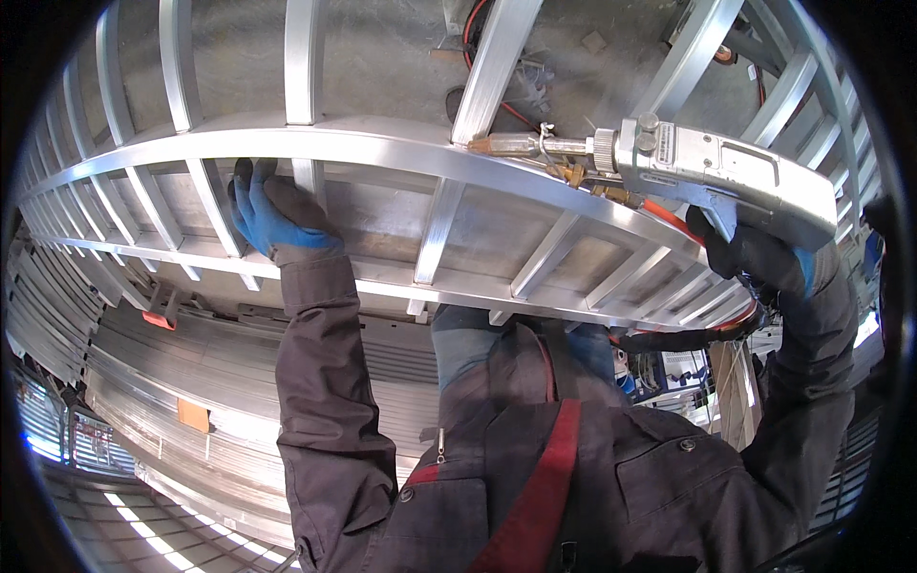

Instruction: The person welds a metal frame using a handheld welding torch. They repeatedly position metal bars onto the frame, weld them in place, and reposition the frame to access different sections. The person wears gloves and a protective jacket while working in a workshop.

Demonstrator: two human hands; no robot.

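My right hand [764,263], in a dark and blue glove, is wrapped round the handle of a silver welding gun [726,172]. The gun's narrow nozzle [501,145] points left. Its tip is at the joint where a crossbar [492,81] meets the long aluminium rail [373,145]; whether it touches is too small to tell. My left hand [277,210], in a blue and dark glove, lies against the metalwork beside a short crossbar, fingers stretched toward the underside of that rail. Its thumb is not clearly visible.
A second long rail [382,279] runs nearer my body, joined by several crosspieces. An orange-red hose [673,220] and brass fittings hang under the gun. Long metal profiles [220,382] are stacked at the lower left. Cables and scraps lie on the concrete floor [392,57].
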